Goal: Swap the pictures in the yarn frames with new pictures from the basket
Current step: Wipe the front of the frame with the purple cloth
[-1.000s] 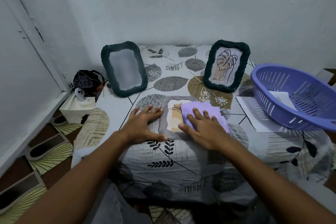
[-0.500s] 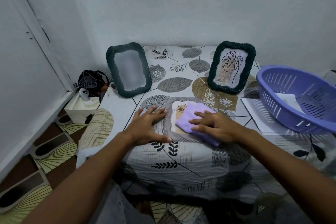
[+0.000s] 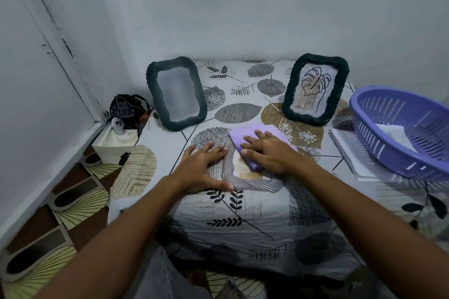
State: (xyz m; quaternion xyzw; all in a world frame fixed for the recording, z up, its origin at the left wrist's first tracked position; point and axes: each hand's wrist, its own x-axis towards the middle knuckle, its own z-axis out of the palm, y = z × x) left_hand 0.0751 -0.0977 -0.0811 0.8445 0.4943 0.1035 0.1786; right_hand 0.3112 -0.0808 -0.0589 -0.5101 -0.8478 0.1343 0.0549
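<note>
Two frames standing at table (image 3: 170,143) back edge: blank frame (image 3: 177,93) left, leaf-picture frame (image 3: 315,88) right. Third frame (image 3: 247,181) flat near front edge, cloth (image 3: 245,135) on it. Basket (image 3: 398,128) at right edge.

i see a soft matt purple cloth (image 3: 262,139) on a grey frame (image 3: 245,183) wound in ribbed yarn. the two dark frames (image 3: 176,93) (image 3: 315,87) show the same ropy wrap. the basket (image 3: 403,128) looks like smooth slotted plastic, with paper (image 3: 393,135) inside. the tablecloth (image 3: 243,213) is wrinkled printed fabric.
</note>
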